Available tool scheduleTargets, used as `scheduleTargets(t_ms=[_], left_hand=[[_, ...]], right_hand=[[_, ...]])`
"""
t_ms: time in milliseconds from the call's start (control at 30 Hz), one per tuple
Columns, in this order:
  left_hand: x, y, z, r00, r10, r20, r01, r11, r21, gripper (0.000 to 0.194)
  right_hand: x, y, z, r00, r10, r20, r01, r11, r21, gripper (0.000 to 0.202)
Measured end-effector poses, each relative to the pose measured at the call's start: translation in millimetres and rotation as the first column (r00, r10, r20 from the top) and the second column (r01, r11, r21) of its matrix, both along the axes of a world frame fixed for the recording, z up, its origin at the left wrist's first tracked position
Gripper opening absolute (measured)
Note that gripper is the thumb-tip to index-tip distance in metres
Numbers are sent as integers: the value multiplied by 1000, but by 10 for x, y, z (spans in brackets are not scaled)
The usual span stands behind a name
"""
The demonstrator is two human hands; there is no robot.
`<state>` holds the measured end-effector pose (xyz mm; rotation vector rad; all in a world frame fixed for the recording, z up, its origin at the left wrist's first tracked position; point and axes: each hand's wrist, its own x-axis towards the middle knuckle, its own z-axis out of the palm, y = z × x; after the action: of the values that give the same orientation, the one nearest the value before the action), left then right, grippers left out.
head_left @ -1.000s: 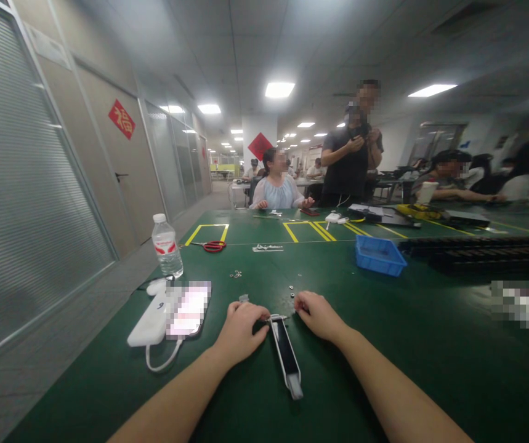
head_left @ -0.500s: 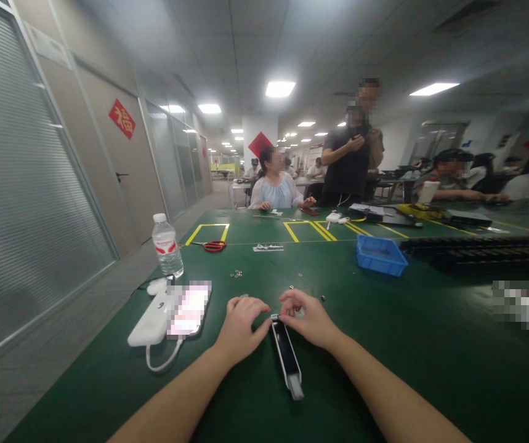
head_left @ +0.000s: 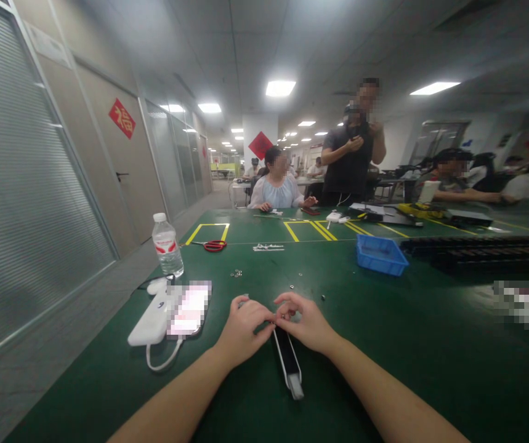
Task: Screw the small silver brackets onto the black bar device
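Note:
A long narrow device [head_left: 286,355] with white edges and a black top lies on the green table, a grey piece [head_left: 296,387] sticking out of its near end. At its far end my left hand [head_left: 248,326] grips with bent index finger and thumb, close against the other fingertips. Pinched closed over that same end is my right hand [head_left: 308,323]; whatever sits between its fingertips is too small and covered to name. Just beyond the hands lie small metal parts, one dark [head_left: 323,298] and one shiny [head_left: 292,287].
To the left are a phone [head_left: 190,311], a white power bank [head_left: 148,323] with cable and a water bottle [head_left: 167,246]. Farther out lie red-handled scissors [head_left: 215,246], small rings [head_left: 236,274], white strips [head_left: 268,248] and a blue bin [head_left: 381,255]. People sit and stand beyond.
My right hand has shifted slightly left, its fingertips now covering the device's far end. My left fingertips have come closer to them. The device stays in place.

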<state>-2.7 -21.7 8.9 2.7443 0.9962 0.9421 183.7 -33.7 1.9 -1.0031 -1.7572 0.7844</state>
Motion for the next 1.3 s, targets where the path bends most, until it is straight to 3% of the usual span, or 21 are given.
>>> scheduleTargets(t_ms=[400, 567, 700, 833, 1300], left_hand=[[-3, 8, -16, 1000, 9, -20, -9, 1000, 21, 11], [-3, 8, 6, 998, 55, -23, -56, 998, -34, 14], [-20, 21, 14, 993, 115, 3, -115, 990, -85, 20], [-22, 31, 7, 986, 166, -17, -166, 979, -119, 16], [-29, 54, -41, 985, 172, -33, -174, 974, -144, 17]], right_hand=[[0, 3, -2, 999, 39, -2, -39, 999, 5, 26], [133, 41, 28, 977, -32, 213, 10, 994, 105, 11], [281, 90, 22, 915, -110, 388, 56, 987, 148, 11], [340, 107, 19, 863, -108, 494, 52, 991, 127, 14], [334, 88, 45, 859, -68, 507, 16, 994, 108, 11]])
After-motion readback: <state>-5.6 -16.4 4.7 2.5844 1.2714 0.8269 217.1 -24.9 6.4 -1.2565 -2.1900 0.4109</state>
